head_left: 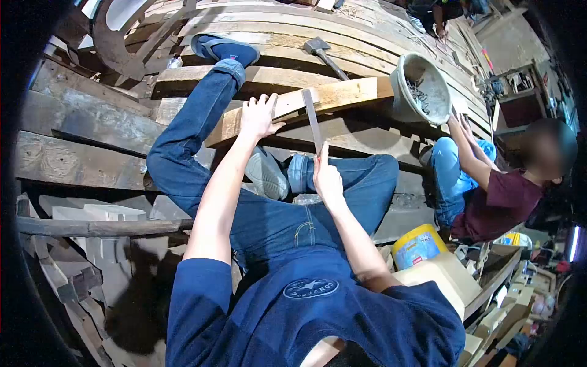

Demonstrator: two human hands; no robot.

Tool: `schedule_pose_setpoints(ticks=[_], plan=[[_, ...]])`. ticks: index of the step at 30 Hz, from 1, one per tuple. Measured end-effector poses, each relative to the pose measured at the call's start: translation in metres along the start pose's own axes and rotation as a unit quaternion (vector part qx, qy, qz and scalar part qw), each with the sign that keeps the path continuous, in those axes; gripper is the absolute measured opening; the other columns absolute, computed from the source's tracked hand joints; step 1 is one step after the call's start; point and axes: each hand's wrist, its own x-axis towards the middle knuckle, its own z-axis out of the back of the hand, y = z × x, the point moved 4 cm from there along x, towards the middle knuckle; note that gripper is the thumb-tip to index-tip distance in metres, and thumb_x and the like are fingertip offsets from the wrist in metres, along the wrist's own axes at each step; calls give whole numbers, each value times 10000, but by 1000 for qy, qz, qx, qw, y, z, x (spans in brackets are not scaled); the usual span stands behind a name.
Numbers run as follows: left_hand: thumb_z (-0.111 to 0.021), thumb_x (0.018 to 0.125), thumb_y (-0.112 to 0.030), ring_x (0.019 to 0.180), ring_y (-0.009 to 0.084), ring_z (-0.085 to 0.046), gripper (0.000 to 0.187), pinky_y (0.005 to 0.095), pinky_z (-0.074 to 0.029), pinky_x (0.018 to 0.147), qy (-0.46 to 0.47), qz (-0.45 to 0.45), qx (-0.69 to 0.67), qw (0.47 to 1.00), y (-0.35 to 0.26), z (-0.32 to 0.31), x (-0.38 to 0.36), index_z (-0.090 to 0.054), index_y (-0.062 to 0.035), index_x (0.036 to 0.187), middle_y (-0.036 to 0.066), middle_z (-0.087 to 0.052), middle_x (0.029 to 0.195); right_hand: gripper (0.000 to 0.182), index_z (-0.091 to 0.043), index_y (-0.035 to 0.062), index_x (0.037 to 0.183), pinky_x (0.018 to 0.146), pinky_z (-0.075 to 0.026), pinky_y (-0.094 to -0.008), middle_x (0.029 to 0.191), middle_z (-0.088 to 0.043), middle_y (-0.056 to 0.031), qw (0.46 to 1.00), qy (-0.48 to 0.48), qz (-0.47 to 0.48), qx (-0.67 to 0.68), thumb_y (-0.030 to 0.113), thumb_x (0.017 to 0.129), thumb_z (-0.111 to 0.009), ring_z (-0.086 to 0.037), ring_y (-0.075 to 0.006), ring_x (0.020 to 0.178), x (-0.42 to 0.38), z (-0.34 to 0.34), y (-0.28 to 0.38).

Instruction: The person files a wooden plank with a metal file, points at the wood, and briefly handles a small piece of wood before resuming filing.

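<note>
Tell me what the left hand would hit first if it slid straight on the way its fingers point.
The left hand lies flat on the wooden plank, fingers pointing up the frame. Going on, it would probably cross the plank's far edge and meet the next board beyond; depth there is unclear.

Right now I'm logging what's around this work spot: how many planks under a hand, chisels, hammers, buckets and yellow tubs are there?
Plank under the left hand: 1
Chisel in the right hand: 1
Hammer: 1
Bucket: 1
Yellow tub: 1
Total: 5
</note>
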Motion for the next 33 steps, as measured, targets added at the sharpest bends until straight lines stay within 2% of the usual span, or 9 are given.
schedule_pose_setpoints(ticks=[4,5,10,16,19,21,23,29,33], plan=[[-840,700,-628,1096,324,-596,995,480,-475,953,-19,-9,39,999,-2,1,-1,-477,-141,1489,113,-601,1220,691,-189,99,1637,524,-570,-512,637,-671,-201,999,11,-5,53,378,1077,-483,-696,-387,578,45,-2,16],[-839,700,-628,1090,321,-597,996,475,-477,945,-18,-12,49,999,-2,1,-1,-478,-138,1488,112,-602,1215,687,-166,63,1628,540,-562,-551,689,-687,-233,996,-45,26,73,359,1083,-460,-695,-430,608,56,-1,22],[-835,711,-620,1100,316,-599,972,473,-476,963,-16,-9,20,1000,-2,3,-2,-484,-151,1486,109,-604,1222,639,-186,25,1604,636,-577,-580,775,-711,-271,996,40,-12,76,313,1085,-421,-711,-465,707,61,21,31],[-853,698,-601,1133,325,-591,976,504,-469,974,-10,-5,22,1000,-1,3,0,-488,-134,1473,115,-600,1257,449,-387,-29,1407,694,-595,-566,855,-711,-322,985,135,-76,76,268,1071,-410,-726,-476,808,12,-3,1],[-855,695,-602,1121,323,-591,979,498,-470,960,-15,-9,21,1000,-2,1,0,-489,-133,1472,115,-599,1247,392,-441,-39,1298,675,-600,-554,845,-710,-305,993,75,-54,78,276,1066,-430,-728,-461,796,46,-6,12],[-856,691,-602,1122,324,-591,983,496,-470,962,-2,-3,20,1000,-3,3,-1,-488,-135,1474,115,-600,1242,394,-461,-46,1277,616,-601,-529,720,-686,-216,998,-16,10,65,284,1061,-462,-714,-425,679,81,-17,18],[-845,702,-613,1126,321,-593,982,489,-474,969,1,-5,25,1000,-1,4,-1,-483,-139,1482,115,-599,1249,355,-477,-33,1241,619,-600,-531,725,-691,-214,995,-90,36,-9,273,1061,-462,-712,-432,671,98,-9,31],[-816,725,-632,1114,319,-599,946,482,-478,962,-19,-11,39,999,-1,0,-2,-492,-148,1471,105,-603,1237,327,-421,-8,1206,585,-591,-548,748,-698,-245,994,36,0,102,270,1044,-478,-716,-440,675,29,-12,-3],[-834,711,-623,1114,322,-599,965,486,-477,966,-21,-8,28,999,-1,1,-2,-485,-149,1476,113,-601,1235,341,-400,-12,1228,694,-590,-578,814,-700,-296,995,66,-39,62,248,1027,-491,-711,-492,763,7,0,1]])
